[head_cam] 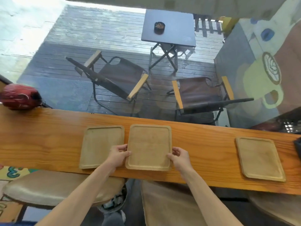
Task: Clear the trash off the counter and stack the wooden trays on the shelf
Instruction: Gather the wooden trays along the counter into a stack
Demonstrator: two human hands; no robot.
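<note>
Three square wooden trays lie on the long wooden counter [48, 141]. The middle tray [149, 147] is gripped on both sides: my left hand [118, 156] holds its left edge and my right hand [179, 158] holds its right edge. It looks slightly raised, its left rim just over the left tray [102, 145], which lies flat beside it. A third tray [259, 158] rests alone far to the right. No trash shows on the counter.
A red helmet [20, 97] sits at the counter's far left end. A dark object [298, 147] pokes in at the right edge. Cushioned stools [48, 186] and a bin [114, 201] stand below. Beyond the glass are folding chairs and a small table.
</note>
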